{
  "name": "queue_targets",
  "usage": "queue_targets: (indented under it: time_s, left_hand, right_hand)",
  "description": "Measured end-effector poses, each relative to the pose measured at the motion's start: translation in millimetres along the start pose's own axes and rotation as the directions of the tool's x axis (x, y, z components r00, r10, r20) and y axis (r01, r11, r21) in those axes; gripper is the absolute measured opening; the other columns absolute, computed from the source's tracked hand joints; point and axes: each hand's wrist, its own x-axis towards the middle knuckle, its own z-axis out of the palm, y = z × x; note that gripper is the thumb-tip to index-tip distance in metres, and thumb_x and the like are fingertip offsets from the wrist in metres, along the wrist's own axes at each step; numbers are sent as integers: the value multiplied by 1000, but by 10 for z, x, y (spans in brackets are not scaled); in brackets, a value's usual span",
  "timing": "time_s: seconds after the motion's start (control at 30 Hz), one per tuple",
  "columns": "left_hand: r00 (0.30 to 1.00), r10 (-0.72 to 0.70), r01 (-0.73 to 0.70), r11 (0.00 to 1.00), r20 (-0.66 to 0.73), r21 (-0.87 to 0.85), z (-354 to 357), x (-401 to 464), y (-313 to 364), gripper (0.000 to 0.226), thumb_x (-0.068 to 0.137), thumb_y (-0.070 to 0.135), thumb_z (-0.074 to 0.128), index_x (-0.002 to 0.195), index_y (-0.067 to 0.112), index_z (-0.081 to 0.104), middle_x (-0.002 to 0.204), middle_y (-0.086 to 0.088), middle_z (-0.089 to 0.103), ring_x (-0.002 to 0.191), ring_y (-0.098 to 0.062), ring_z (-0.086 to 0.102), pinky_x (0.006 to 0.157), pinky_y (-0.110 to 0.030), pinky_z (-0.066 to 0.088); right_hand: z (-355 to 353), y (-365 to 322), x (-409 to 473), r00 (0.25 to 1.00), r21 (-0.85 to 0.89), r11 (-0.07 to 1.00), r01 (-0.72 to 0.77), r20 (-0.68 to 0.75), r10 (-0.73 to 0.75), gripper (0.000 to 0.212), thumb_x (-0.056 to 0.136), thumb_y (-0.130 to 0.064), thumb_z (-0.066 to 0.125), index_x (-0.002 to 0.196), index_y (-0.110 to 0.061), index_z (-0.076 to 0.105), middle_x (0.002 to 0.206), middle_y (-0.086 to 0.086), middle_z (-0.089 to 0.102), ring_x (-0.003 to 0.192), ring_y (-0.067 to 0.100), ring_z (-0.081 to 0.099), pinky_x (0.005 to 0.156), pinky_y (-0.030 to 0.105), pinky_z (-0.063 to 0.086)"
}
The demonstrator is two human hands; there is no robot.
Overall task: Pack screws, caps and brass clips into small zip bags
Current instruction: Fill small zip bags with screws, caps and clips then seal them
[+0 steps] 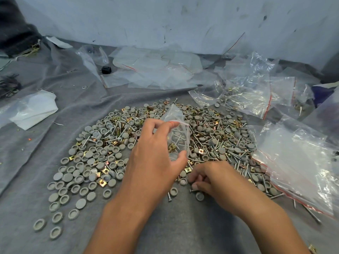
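A wide heap of grey round caps (88, 162), silver screws (236, 158) and brass clips (105, 170) lies spread on grey cloth. My left hand (156, 153) holds a small clear zip bag (177, 132) with a red seal line above the heap, fingers at its mouth and thumb under it; a few screws, caps and a brass clip show inside. My right hand (211, 177) is low on the near edge of the heap, fingers curled, pinching at small parts beside a screw (192, 190); what it grips is hidden.
Filled zip bags (245, 96) lie at the right. A large clear bag (300, 162) covers the heap's right edge. Empty flat bags (152, 70) lie at the back by the wall. White paper (34, 109) lies at the left, beside a small black object (106, 70).
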Motion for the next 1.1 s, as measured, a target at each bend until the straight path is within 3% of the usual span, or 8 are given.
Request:
queue_targets:
  time_s: [0.07,0.23,0.33,0.4,0.63,0.8,0.97,1.1]
  left_hand:
    - [1000,-4,4,1000,-4,0,-5,2,-8,59,83,41,73,137,35,51,112,22,37,107,14,44,73,-3,34]
    - [1000,-7,7,1000,-3,-6,-19,9,-14,60,81,44,69,137,35,51,113,21,38,103,10,47,81,-6,34]
    - [1000,-11,11,1000,-3,-13,-24,8,-3,60,80,46,67,137,34,51,113,20,38,104,9,47,82,-6,36]
    - [1000,-13,13,1000,-5,-13,-32,11,-6,60,80,45,68,137,34,52,113,20,39,101,7,49,83,-8,38]
    - [1000,-11,11,1000,-19,-5,-43,7,-21,60,83,42,73,138,33,51,114,20,39,98,6,45,89,-18,43]
    - [1000,-12,12,1000,-16,-1,-33,6,-19,60,83,42,73,138,35,50,112,22,36,98,8,46,86,-12,37]
    - [1000,-4,4,1000,-11,9,-30,5,-32,60,84,42,73,138,35,49,111,24,34,105,9,44,82,-5,34]
    - [1000,-1,1,1000,-9,13,-20,7,-31,61,83,41,74,138,34,50,111,23,36,108,16,42,77,-2,32]
  right_hand:
    - [4,19,21,1000,12,1000,11,-19,-10,13,93,-28,70,85,-37,65,80,-13,65,74,1,60,73,28,53]
    - [2,-22,92,963,-101,988,117,-232,-138,18,99,-35,58,89,-42,44,87,-21,47,89,4,47,75,33,46]
    - [51,-40,98,959,-215,970,117,-231,-167,6,101,-37,52,101,-42,49,92,-18,41,99,10,48,71,30,40]
    - [70,-54,94,960,-262,961,92,-232,-156,13,100,-38,54,112,-39,55,95,-18,41,105,11,48,72,28,36]
    - [78,-68,103,956,-252,966,61,-264,-129,13,102,-39,51,111,-37,60,103,-16,49,103,11,54,75,29,46]
    - [35,-33,110,957,-218,973,71,-262,-128,14,103,-41,46,111,-40,57,100,-18,42,101,10,51,74,30,45]
    - [44,-44,55,967,-196,971,139,-186,-176,20,99,-43,55,119,-45,56,96,-22,43,96,4,49,76,29,48]
    - [49,-44,72,966,-176,978,116,-211,-153,16,98,-42,58,114,-41,57,102,-22,47,102,4,53,83,26,47]
